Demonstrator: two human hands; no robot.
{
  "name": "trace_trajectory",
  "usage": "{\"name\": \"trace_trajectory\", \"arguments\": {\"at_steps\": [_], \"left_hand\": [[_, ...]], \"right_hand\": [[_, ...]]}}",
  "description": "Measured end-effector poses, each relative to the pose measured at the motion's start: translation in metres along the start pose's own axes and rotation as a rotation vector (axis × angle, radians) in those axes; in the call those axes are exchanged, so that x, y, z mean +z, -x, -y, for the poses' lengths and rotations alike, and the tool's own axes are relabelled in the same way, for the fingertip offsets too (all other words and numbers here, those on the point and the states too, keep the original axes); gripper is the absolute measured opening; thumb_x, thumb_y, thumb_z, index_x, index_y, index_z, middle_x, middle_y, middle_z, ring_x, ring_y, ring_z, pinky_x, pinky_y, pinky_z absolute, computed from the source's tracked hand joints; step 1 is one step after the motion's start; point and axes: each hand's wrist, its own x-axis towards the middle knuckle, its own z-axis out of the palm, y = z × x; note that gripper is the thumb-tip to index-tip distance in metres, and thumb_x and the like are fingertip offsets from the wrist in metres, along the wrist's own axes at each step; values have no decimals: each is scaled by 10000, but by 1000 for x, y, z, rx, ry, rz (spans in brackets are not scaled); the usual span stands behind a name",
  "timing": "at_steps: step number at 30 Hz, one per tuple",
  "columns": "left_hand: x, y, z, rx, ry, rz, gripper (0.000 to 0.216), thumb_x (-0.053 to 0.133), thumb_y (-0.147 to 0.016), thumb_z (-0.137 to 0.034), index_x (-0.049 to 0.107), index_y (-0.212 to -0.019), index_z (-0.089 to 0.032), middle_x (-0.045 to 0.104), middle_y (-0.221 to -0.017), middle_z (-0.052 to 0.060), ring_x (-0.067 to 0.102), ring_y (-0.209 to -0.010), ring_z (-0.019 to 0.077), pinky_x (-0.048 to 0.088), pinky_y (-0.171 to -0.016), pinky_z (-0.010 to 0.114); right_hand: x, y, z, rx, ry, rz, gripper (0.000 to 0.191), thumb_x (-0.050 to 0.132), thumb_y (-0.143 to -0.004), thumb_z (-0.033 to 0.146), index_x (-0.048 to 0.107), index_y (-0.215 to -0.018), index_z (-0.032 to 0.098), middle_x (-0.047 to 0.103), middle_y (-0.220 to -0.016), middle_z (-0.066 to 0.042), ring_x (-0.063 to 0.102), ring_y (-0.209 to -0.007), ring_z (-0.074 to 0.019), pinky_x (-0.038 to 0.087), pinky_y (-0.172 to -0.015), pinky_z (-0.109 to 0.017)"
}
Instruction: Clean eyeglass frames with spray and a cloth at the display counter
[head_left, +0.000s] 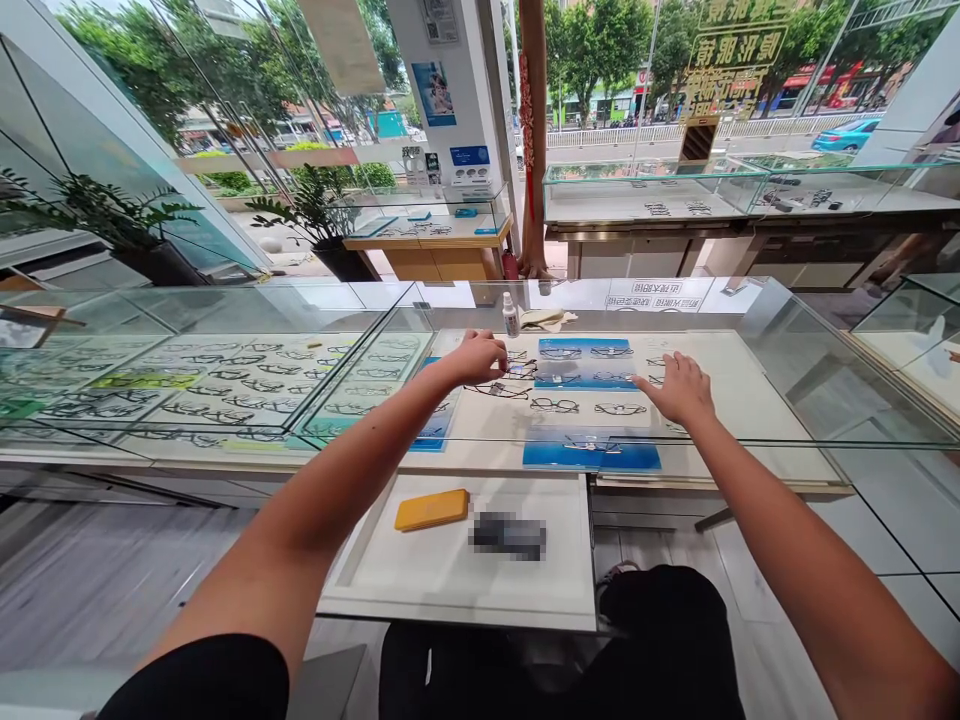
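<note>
My left hand (480, 357) is over the glass display counter (480, 425), its fingers curled and pressed together. What they hold, if anything, I cannot make out. Dark-framed eyeglasses (517, 370) show right beside its fingertips. On the right, my right hand (681, 388) hovers over or rests on the glass, thumb spread from the bent fingers and nothing visible in it. Between the hands, several eyeglasses (555, 405) lie in rows, some on a blue display card (585, 347). Another blue card (540, 455) nearer me carries one pair.
Below the counter, a pulled-out drawer (450, 590) holds a yellow case (431, 510) and a blurred dark object (508, 537). A spray bottle (511, 315) and a folded cloth (547, 319) stand at the back. More eyeglasses (262, 385) fill the left showcase.
</note>
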Motion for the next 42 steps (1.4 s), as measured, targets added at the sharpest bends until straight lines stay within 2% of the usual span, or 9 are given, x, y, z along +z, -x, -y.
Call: {"name": "trace_trajectory", "arguments": {"at_steps": [7,13,19,22,25,28,32,37,42], "left_hand": [[-5,5,3,10,-13,28,171,660,-876,-298,820,-859,-238,764,-1301,69,520,-1219,318,305,-997,440],[-8,13,-4,-2,15,10,169,682,-889,-316,822,-831,-241,761,-1287,70,531,-1210,323,308,-1003,447],[-10,19,-11,-33,-15,-1,227,633,-931,-343,833,-898,-243,744,-1313,80,529,-1216,318,337,-1015,459],[-17,26,-18,-54,-46,-88,234,637,-940,-366,824,-968,-228,699,-1362,110,525,-1225,340,362,-1019,481],[-26,39,-39,-49,-88,-249,263,589,-989,-375,792,-1019,-212,703,-1291,131,551,-1168,335,391,-986,488],[-28,63,-66,37,-123,-363,280,502,-1047,-341,745,-995,-211,732,-1104,127,594,-1061,302,417,-933,480],[-3,119,-79,245,-115,-314,272,523,-1038,-323,649,-806,-257,670,-811,61,591,-803,224,456,-793,410],[54,202,-49,187,-164,-315,325,539,-1011,-276,534,-687,-252,592,-661,19,543,-644,179,412,-626,342],[90,259,2,109,-156,-221,311,539,-1004,-240,585,-697,-236,627,-701,23,582,-663,164,433,-628,304]], "right_hand": [[0,0,0,6,-3,2,1062,294,-952,870,357,-1662,83,293,-1772,-229,220,-1650,-394,226,-1313,-578],[-1,1,0,0,4,0,1049,290,-960,860,350,-1663,82,293,-1771,-232,220,-1651,-395,229,-1314,-571],[1,-1,-1,-4,1,-2,1039,288,-962,856,348,-1661,89,292,-1769,-235,228,-1646,-400,229,-1311,-572],[3,-2,-3,-12,-8,-14,1033,297,-959,856,367,-1652,94,307,-1762,-237,239,-1639,-408,232,-1303,-587],[4,-2,-4,-13,-10,-20,1036,318,-956,856,377,-1650,88,308,-1763,-235,243,-1635,-407,235,-1300,-587],[3,-3,-4,-10,-7,-25,1033,335,-958,850,381,-1648,83,306,-1765,-231,245,-1631,-407,236,-1300,-585],[1,-2,-4,-9,-2,-27,1030,331,-961,850,387,-1647,84,319,-1761,-230,263,-1622,-412,242,-1297,-593],[2,-3,-7,-16,8,-44,1040,341,-957,853,398,-1640,72,335,-1750,-243,292,-1604,-424,268,-1285,-609],[4,-5,-11,-36,29,-64,1030,346,-958,863,420,-1627,83,366,-1730,-251,329,-1579,-436,308,-1269,-624]]}}
